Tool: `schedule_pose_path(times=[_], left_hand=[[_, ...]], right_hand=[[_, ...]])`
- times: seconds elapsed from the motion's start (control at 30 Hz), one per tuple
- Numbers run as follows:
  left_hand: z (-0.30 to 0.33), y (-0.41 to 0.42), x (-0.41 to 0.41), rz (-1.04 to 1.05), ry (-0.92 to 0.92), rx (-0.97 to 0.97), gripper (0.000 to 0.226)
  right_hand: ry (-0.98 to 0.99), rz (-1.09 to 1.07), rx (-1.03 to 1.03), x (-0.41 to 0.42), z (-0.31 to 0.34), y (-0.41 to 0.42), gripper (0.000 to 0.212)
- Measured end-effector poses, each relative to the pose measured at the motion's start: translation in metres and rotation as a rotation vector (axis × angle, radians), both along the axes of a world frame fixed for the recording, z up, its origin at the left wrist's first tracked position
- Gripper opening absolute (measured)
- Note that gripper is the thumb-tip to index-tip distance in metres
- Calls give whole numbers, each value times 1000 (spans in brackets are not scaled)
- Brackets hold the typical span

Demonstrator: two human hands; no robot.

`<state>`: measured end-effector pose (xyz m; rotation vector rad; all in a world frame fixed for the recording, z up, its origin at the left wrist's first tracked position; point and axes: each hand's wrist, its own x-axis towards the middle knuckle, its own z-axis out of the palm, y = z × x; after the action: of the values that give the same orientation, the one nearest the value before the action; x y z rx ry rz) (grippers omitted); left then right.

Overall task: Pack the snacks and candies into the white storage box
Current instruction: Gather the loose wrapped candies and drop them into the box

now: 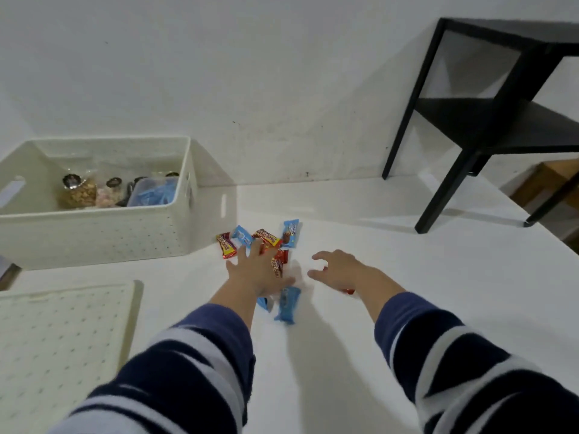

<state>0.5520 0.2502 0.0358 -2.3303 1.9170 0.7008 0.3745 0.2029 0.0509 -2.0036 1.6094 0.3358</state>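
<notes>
My left hand (255,272) lies spread, fingers splayed and palm down, over the heap of wrapped candies (266,245) just right of the white storage box (94,236); it grasps nothing, though its fingertips rest upon the red and orange wrappers. My right hand (336,270) hovers farther right of the box, fingers loosely curled and parted; a scrap of red wrapper (349,290) shows beneath the wrist, but whether it is gripped I cannot tell. Red bar (226,245) lies nearest the box's right corner; two light-blue packets (241,235) and (290,234) lie beyond it, away from the box, with an orange-red bar (268,238) between them; a further blue packet (286,305), blurred, lies on the near side of my left hand, another small blue piece (262,302) just beside it. The box stands open against the wall; inside it are clear bags of snacks (78,191) and a clear tub with blue contents (153,191). The lid (59,339), perforated and cream-white, lies flat on the near side of the box. A black side table (488,120) stands well to the right of the box. Both sleeves (194,364) are striped navy and white.
</notes>
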Motion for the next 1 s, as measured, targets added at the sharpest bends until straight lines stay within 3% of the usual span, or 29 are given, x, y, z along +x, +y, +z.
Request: schedule_pose_path(times=[0.2,0.37,0.53,0.73,0.87,1.0], left_hand=[[-65,11,-31,40,-114,3,114],[-92,1,-10,39,-186,-126,109],[-99,-21,37,57,-226,-187,112],[-101,-61,79,-101,-196,-249,115],[-110,-71,89,-163,-193,-319,103],[-121,-69,86,-109,-162,-565,63]], right_hand=[[-6,16,-121,-15,-66,-4,67],[1,85,-284,-3,-106,-17,65],[-119,176,-347,35,-112,-45,74],[-117,359,-419,66,-112,-88,85],[-25,414,-438,67,-122,-99,90],[-52,337,-641,72,-131,-94,75]])
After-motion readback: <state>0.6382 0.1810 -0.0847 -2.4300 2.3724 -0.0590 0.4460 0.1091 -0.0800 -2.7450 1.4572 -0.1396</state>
